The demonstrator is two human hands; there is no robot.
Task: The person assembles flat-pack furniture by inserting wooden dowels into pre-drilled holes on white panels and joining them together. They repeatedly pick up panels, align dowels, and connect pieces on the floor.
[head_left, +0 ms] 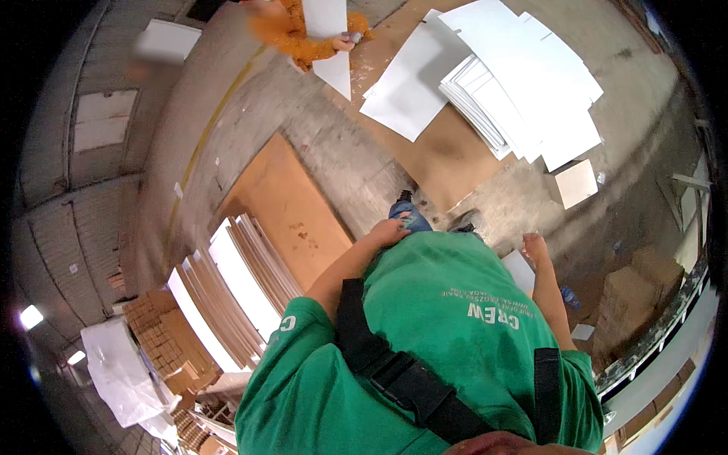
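Observation:
My left hand [390,230] hangs beside my jeans [414,218], near the left thigh. Its fingers look curled, and whether they hold anything is hidden. On the other side, my right hand [535,247] is held out from my body with its fingers drawn in. I cannot make out anything in it. A white sheet [519,270] shows between the right forearm and my green shirt; the view does not tell whether they touch. Ahead of my feet, a fanned pile of white panels [523,83] lies on brown cardboard [446,163].
At the far left, a person in orange sleeves [307,50] holds a white panel [326,23]. Upright white and brown boards [220,296] stand to my left beside a brown sheet [288,205]. Stacked cartons [637,303] are at right, near a small pale board [576,183].

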